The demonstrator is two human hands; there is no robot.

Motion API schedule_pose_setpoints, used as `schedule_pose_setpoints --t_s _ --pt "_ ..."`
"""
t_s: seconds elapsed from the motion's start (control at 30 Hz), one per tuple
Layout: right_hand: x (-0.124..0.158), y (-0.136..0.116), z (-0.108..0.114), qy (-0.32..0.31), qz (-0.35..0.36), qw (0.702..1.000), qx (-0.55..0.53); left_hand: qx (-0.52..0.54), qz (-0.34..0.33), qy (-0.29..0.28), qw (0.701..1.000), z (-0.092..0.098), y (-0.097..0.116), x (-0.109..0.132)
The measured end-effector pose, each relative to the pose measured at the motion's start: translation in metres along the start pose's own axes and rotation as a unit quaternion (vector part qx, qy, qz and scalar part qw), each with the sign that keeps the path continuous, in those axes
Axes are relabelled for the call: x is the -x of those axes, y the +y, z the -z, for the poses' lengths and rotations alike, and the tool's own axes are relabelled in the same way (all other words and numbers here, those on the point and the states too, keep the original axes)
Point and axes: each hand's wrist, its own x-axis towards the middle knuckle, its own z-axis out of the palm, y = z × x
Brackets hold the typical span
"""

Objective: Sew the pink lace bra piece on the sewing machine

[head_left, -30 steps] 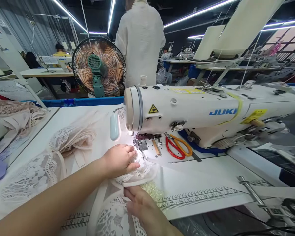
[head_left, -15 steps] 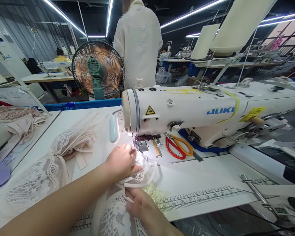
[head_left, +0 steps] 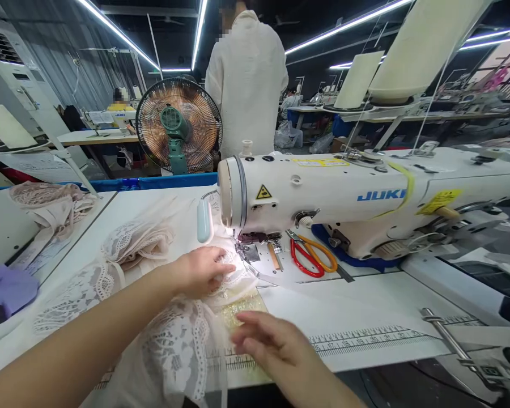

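Note:
Cream lace fabric (head_left: 236, 276) lies under the head of the white sewing machine (head_left: 323, 187), by the lit needle area. My left hand (head_left: 199, 272) rests on this lace just left of the needle, its fingers stretched out over the cloth. A larger lace piece with a scalloped edge (head_left: 174, 345) hangs toward me below that hand, over the table's front edge. To its right, my right hand (head_left: 276, 345) is off the fabric, fingers apart and holding nothing, above the ruler strip (head_left: 357, 339). A yellowish translucent patch (head_left: 242, 306) shows between the hands.
Scissors with red and orange handles (head_left: 310, 255) lie right of the needle. Folded lace pieces (head_left: 138, 241) are stacked on the left of the table. Behind stand a fan (head_left: 178, 124) and a person in a white shirt (head_left: 249, 85). Thread cones (head_left: 359, 79) rise at right.
My right hand has let go of the lace and moved right, its fingers opening. My left hand's fingers have loosened from a pinch and lie along the cloth. The view has shifted slightly.

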Motion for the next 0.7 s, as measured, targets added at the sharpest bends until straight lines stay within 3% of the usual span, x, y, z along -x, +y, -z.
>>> schedule_pose_setpoints --t_s 0.03,0.1,0.17,0.23,0.4,0.53,0.7 --pt "-0.002 0.000 0.012 0.041 0.049 0.988 0.142 0.002 -0.014 0.005 1.000 -0.001 0.003 0.002" --pt "-0.010 -0.002 0.032 0.113 0.137 0.906 0.383 0.006 -0.051 0.008 0.999 -0.003 0.015 0.007" --pt "-0.021 -0.004 0.045 0.108 0.168 0.825 0.529 0.021 -0.078 0.013 0.997 -0.005 0.031 0.011" --pt "-0.032 -0.004 0.050 0.072 0.171 0.783 0.594 0.047 -0.075 0.027 0.996 -0.009 0.048 0.015" --pt "-0.040 0.003 0.049 0.040 0.213 0.786 0.579 0.072 -0.050 0.093 0.992 -0.025 0.071 0.022" --pt "-0.036 0.010 0.049 0.042 0.248 0.796 0.551 0.048 -0.085 0.126 0.987 -0.036 0.063 0.021" --pt "-0.037 0.011 0.049 0.038 0.232 0.799 0.553 0.038 -0.131 0.133 0.982 -0.034 0.045 0.013"
